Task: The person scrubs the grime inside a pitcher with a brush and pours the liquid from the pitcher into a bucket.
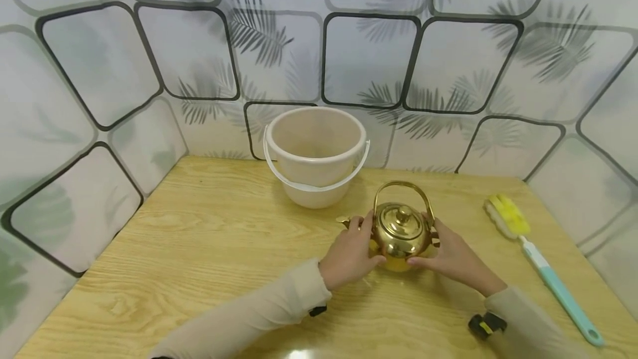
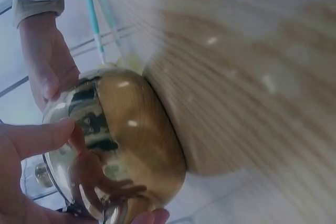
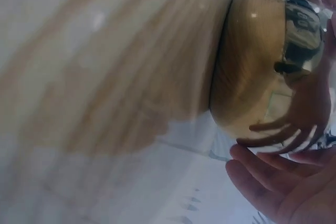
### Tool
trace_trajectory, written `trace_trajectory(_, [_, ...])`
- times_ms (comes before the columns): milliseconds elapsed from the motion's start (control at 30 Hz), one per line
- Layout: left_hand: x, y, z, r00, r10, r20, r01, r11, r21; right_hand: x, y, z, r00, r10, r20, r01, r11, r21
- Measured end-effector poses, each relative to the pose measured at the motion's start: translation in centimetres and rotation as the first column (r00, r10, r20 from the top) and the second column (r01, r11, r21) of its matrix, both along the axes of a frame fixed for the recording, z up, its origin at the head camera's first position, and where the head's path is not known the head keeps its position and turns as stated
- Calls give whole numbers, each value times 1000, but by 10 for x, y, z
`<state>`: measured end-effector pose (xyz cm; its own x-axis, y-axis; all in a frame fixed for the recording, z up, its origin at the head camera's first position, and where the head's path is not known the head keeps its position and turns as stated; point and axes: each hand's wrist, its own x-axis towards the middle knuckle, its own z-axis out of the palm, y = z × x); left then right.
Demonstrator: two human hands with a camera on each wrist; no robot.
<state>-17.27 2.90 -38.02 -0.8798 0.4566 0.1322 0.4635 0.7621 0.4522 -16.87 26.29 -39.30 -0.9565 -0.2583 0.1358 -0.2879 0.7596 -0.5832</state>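
Note:
A shiny gold teapot (image 1: 399,237) with a knobbed lid and an upright arched handle stands on the wooden table, its short spout (image 1: 343,220) pointing left. My left hand (image 1: 353,254) grips its spout side, thumb on the front and fingers reaching round the body. On the opposite side my right hand (image 1: 451,251) holds it, thumb at the lower front, other fingers partly hidden behind. The left wrist view shows the left thumb (image 2: 44,136) against the pot's polished wall. In the right wrist view, the right fingers (image 3: 257,179) lie along its side.
Behind the teapot, a pale bucket (image 1: 316,181) with a white bail handle stands near the patterned wall (image 1: 279,60). A brush (image 1: 553,281) with a yellow-and-white head and teal handle lies at the right edge of the wooden table (image 1: 214,226).

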Motion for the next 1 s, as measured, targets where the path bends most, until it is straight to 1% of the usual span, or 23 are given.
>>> trace_trajectory(133, [-2, -4, 5, 1000, -15, -26, 13, 998, -57, -2, 5, 7, 999, 13, 30, -14, 1000, 20])
trace_trajectory(200, [-4, -6, 7, 999, -22, -35, 19, 997, -76, -2, 8, 12, 999, 22, 29, -22, 999, 26])
trace_trajectory(300, [-5, -9, 12, 996, -40, -81, 31, 993, -111, -2, 12, 20, 999, 19, 33, -20, 999, 25])
trace_trajectory(433, [-6, -12, 18, 982, -61, -178, 35, 989, -145, -4, 18, 30, 1000, 14, 16, -15, 1000, 25])
trace_trajectory(500, [-6, -14, 21, 975, -61, -214, 32, 990, -138, -5, 20, 34, 1000, 14, -12, -14, 1000, 27])
trace_trajectory(567, [-7, -15, 24, 962, -56, -267, 22, 991, -131, -7, 20, 36, 999, 9, -40, -8, 999, 32])
trace_trajectory(633, [-8, -16, 26, 947, -53, -318, 16, 993, -116, -8, 20, 38, 998, -1, -65, 4, 999, 43])
trace_trajectory(667, [-9, -16, 28, 934, -51, -353, 10, 993, -116, -9, 19, 39, 997, -8, -76, 11, 999, 49])
trace_trajectory(733, [-10, -16, 31, 903, -51, -426, 0, 993, -118, -11, 18, 41, 995, -26, -101, 32, 998, 60])
trace_trajectory(833, [-14, -12, 36, 851, -68, -521, -1, 991, -132, -13, 15, 41, 987, -52, -155, 66, 994, 91])
trace_trajectory(900, [-17, -8, 41, 816, -93, -571, 2, 988, -157, -14, 13, 38, 975, -64, -212, 91, 989, 119])
trace_trajectory(967, [-21, -2, 47, 781, -127, -612, 5, 981, -196, -15, 11, 34, 959, -72, -275, 116, 982, 147])
trace_trajectory(1000, [-23, 1, 50, 775, -141, -616, 4, 976, -218, -16, 10, 32, 946, -71, -316, 126, 980, 156])
